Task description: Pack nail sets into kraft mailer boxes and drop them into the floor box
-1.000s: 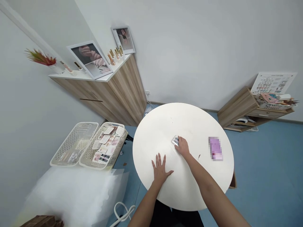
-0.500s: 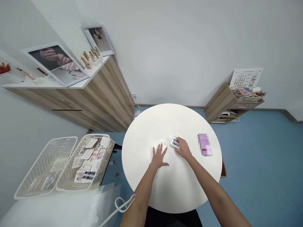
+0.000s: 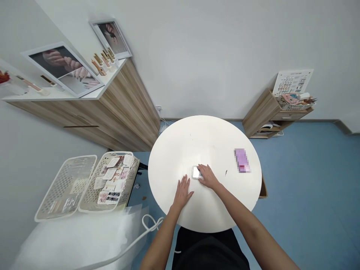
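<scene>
On the white round table, my right hand [image 3: 208,177] holds a small clear box of press-on nails [image 3: 196,172] by its right side, fingers resting over its edge. Glare whitens the exposed part of the box, and my fingers cover the rest. My left hand [image 3: 182,192] lies flat on the tabletop, fingers stretched out and thumb apart. It holds nothing and sits just left of and nearer to me than the box, not touching it.
A blurred purple item [image 3: 242,160] lies on the round table [image 3: 205,213] at right, and a small dark mark [image 3: 226,173] left of it. White baskets [image 3: 84,208] with nail cards stand at left. A wooden cabinet [image 3: 132,112] and a small shelf [image 3: 258,112] flank the table.
My right hand has moved left with the box, towards my left hand. My left hand's fingers have drawn closer together. The view has shifted slightly, and glare now covers the box.
</scene>
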Available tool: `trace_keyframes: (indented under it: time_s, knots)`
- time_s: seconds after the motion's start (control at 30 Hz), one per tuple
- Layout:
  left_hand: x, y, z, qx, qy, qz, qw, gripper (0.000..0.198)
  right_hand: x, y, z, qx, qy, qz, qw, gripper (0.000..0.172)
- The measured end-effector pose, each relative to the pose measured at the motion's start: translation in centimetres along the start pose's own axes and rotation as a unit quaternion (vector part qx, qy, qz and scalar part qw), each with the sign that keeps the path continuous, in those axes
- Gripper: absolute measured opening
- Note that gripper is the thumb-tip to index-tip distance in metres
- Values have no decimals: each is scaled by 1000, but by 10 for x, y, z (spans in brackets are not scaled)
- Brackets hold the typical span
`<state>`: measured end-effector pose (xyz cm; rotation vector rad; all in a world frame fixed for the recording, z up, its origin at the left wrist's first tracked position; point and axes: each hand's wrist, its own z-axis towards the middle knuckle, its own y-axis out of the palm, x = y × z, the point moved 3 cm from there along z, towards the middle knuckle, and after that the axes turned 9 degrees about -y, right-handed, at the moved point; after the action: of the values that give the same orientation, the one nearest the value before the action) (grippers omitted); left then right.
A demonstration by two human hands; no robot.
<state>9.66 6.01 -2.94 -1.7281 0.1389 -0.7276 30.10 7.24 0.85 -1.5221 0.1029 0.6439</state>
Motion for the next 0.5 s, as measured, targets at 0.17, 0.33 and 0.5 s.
trace_keyframes:
  time_s: [0.17,0.33,0.5]
  knots:
    - [1,6,-26,-10,9,-21,1000,53,-10,23,-13,-40,17,-5,999,66]
    - [4,3,-27,3,-3,-5,1000,42,-13,31,-20,-59,17,-11,998,68]
    - [10,-10,-20,-2,12,29,999,29,-24,19,-40,21,33,-36,999,52]
